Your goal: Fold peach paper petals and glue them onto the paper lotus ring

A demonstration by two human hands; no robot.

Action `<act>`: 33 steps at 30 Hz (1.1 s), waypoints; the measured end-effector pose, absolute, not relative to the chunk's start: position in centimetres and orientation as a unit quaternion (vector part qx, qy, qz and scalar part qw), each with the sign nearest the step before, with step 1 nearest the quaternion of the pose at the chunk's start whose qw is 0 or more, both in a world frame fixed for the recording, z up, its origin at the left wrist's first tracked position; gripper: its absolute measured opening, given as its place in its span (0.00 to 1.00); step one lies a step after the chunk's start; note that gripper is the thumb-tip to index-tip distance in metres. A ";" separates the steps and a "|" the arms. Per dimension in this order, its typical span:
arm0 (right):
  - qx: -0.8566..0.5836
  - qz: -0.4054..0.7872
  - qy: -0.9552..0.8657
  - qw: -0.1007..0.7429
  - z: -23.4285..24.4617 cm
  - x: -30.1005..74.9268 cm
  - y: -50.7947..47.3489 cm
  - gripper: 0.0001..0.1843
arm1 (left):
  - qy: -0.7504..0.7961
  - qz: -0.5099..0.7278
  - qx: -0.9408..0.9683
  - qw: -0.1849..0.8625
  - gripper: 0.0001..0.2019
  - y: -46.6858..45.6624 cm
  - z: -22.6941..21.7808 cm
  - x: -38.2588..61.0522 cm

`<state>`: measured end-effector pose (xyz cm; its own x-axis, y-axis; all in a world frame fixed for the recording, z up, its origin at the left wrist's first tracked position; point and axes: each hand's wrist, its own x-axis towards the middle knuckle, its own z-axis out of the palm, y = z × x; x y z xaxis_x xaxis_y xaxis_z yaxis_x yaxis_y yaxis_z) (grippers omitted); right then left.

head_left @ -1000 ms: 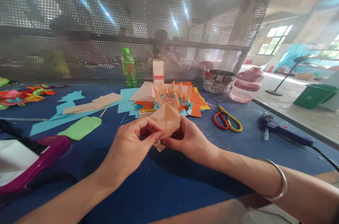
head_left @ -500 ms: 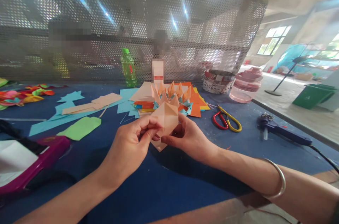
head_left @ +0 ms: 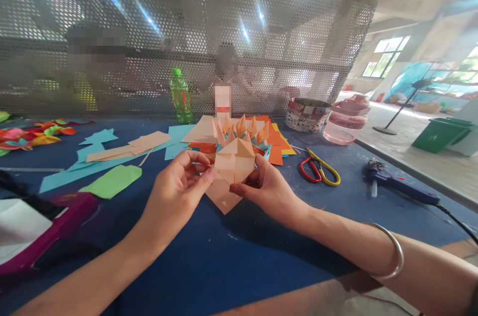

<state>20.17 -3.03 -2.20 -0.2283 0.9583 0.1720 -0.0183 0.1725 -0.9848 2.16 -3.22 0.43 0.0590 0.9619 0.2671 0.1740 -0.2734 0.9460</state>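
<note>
A peach sheet of paper (head_left: 234, 160) with crossing creases is held up between my two hands over the table. My left hand (head_left: 186, 176) pinches its left edge between thumb and fingers. On the opposite edge, my right hand (head_left: 267, 181) grips it, thumb in front and fingers behind. Below it, another peach paper (head_left: 224, 201) lies on the blue table with a corner pointing toward me. Just behind the held sheet stands a folded paper piece (head_left: 242, 126) with several peach points and blue parts, partly hidden by the sheet.
Orange paper (head_left: 275, 152) and other coloured sheets lie beneath the folded piece. Scissors (head_left: 319, 169), a glue gun (head_left: 399, 184), a pink jug (head_left: 346, 121) and a woven basket (head_left: 308, 114) are to the right. Leftward are a green bottle (head_left: 180, 97), green paper (head_left: 114, 180) and a purple tool (head_left: 70, 226).
The held sheet has turned flatter to face me, showing more of its creases. My left hand has shifted left to the sheet's edge, uncovering more of the paper below.
</note>
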 end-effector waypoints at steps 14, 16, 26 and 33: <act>-0.386 0.513 -0.601 0.476 -2.4 20.0 -3.3 0.24 | 0.461 0.424 0.608 0.489 0.11 -2.7 -0.5 2.0; -0.375 0.517 -0.599 0.483 -2.4 19.9 -3.3 0.24 | 0.465 0.425 0.611 0.479 0.11 -2.7 -0.5 2.0; -0.360 0.541 -0.585 0.485 -2.3 19.8 -3.3 0.28 | 0.481 0.374 0.585 0.535 0.15 -2.8 -0.1 2.3; -0.332 0.569 -0.576 0.484 -2.6 19.6 -3.7 0.25 | 0.494 0.378 0.594 0.510 0.13 -3.0 0.1 2.3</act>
<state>19.56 -3.72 -2.60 -0.3118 0.9331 0.1790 -0.1680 0.1313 -0.9770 2.27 -2.96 0.11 0.2256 0.9727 -0.0553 0.2009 0.0091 0.9796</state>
